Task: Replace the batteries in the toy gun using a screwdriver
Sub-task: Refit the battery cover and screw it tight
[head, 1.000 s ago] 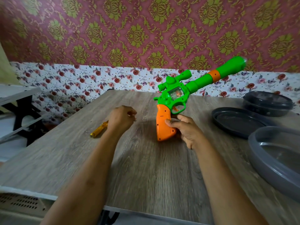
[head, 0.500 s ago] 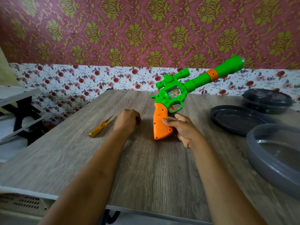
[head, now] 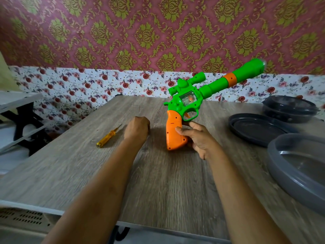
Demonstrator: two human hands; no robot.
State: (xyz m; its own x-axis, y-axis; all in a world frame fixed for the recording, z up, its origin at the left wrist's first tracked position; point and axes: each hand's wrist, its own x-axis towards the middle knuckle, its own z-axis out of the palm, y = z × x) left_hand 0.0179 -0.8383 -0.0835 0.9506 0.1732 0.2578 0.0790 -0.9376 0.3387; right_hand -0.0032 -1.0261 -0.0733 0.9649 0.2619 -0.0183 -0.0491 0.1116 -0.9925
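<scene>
The toy gun (head: 187, 101) has a green body, a scope and a long green barrel with an orange ring. It stands tilted on the butt of its orange grip (head: 173, 132) on the wooden table (head: 167, 182), with the barrel pointing up and to the right. My right hand (head: 200, 138) holds the grip from the right side, thumb across its face. My left hand (head: 137, 128) rests on the table as a closed fist, left of the gun and apart from it; nothing shows in it. A yellow-handled screwdriver (head: 108, 137) lies on the table left of that fist.
A dark round lid (head: 255, 129) lies to the right of the gun, with a dark lidded bowl (head: 288, 108) behind it. A large grey container (head: 299, 166) sits at the right edge. A white shelf (head: 17, 101) stands off the table's left side.
My left hand has lowered from a raised pinch to a fist resting on the table. The gun has shifted slightly in my right hand and the view has moved a little.
</scene>
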